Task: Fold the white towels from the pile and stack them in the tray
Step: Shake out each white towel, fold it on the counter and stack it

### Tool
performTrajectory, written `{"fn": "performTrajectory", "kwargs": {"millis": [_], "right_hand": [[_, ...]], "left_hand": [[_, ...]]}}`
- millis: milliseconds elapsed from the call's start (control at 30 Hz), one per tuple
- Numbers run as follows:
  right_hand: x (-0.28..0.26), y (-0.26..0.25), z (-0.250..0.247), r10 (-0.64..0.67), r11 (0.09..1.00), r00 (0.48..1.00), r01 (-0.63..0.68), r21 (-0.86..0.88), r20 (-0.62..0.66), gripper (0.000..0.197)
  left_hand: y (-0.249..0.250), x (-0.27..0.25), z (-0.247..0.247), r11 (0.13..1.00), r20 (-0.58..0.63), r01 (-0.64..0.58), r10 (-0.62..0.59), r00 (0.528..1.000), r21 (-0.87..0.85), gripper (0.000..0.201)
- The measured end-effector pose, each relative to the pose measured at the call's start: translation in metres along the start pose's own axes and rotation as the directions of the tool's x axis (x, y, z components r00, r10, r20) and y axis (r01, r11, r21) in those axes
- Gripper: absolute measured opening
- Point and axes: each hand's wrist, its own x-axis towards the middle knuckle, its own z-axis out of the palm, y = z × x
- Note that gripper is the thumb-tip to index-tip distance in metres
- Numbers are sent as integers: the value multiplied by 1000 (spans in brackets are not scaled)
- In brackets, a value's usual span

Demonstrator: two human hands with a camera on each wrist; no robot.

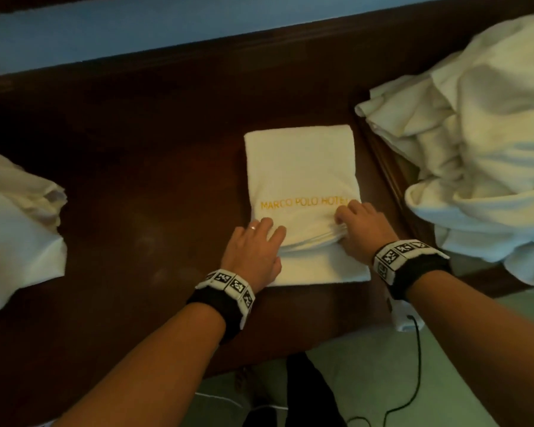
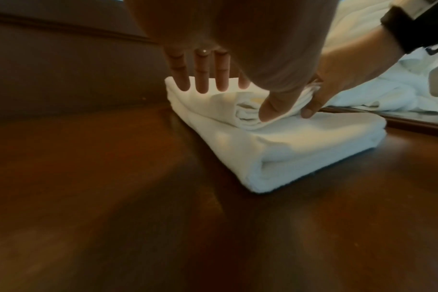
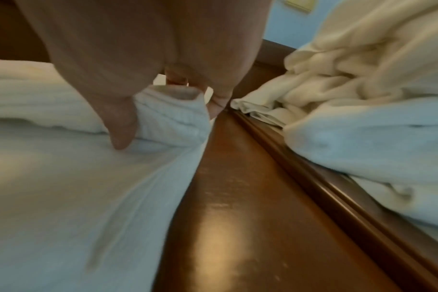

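A folded white towel (image 1: 301, 180) lies mid-frame, its long axis running top to bottom, lettering reading left to right. The left hand (image 1: 253, 251) presses flat-fingered; the right hand (image 1: 363, 229) pinches its near fold.

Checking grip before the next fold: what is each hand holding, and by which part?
The right hand pinches the folded towel at the near edge of its upper layers. The left hand holds nothing, fingers flat on it.

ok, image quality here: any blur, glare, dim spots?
Head view: dim and warm, table nearly black, towel lettering readable. Left wrist view: left hand out of focus up close, edges stretched. Right wrist view: soft throughout, glare streak on the table, right hand blurred.
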Motion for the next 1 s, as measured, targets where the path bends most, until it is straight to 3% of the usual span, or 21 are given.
{"fn": "performTrajectory", "kwargs": {"millis": [167,367,433,533,633,733,800,1000], "right_hand": [[-17,15,14,8,985,1000,-8,174,-5,46],[-16,11,15,-115,992,993,115,42,0,39],[-19,6,5,-133,991,985,136,17,-112,32],[-34,-1,-7,-216,976,925,212,-48,-313,25],[-56,-3,4,-296,955,910,271,-124,-291,30],[-74,4,29,-161,976,982,143,-165,-96,42],[-77,8,36,-60,982,996,49,-182,-58,40],[-82,5,29,-129,991,954,115,-68,-271,34]], "left_hand": [[3,20,5,994,37,-28,25,999,104,43],[-7,28,-1,992,23,-91,89,996,91,28],[-17,25,-9,995,-62,-97,98,993,26,31],[-26,7,-21,989,-232,-149,148,961,12,32],[-18,-21,-12,982,-252,-187,188,949,28,31],[-3,-40,16,987,-134,-156,158,978,26,39],[3,-42,26,993,-99,-122,122,988,5,40],[-3,-47,13,988,-197,-149,136,971,-49,28]]}}
